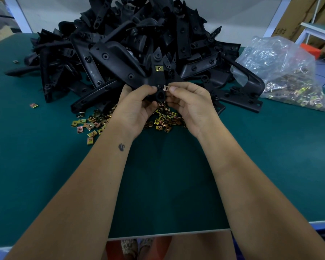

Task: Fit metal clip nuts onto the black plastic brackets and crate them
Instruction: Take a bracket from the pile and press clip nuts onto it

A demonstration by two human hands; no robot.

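Head view. Both forearms reach forward over a green table (270, 147). Left hand (134, 109) grips the near end of a black bracket (159, 79), fingers curled round it, thumb on top. The bracket is lifted clear of the table, its far end pointing away toward the bracket pile (129, 44). One clip nut (159, 68) already sits on the bracket partway up. Right hand (188, 104) pinches a second clip (165, 88) between thumb and forefinger, held against the bracket's near end right beside the left thumb; whether it is fully seated, cannot tell.

Loose clips (94, 122) lie scattered on the table under and just beyond the hands, gold and copper toned. Two strays (33, 105) lie well off to the left. The pile of brackets heaps up behind, at the table's far side. A clear bag (289, 76) of more clips sits to the right of the pile. Cardboard boxes (298, 15) stand beyond the table, upper right.
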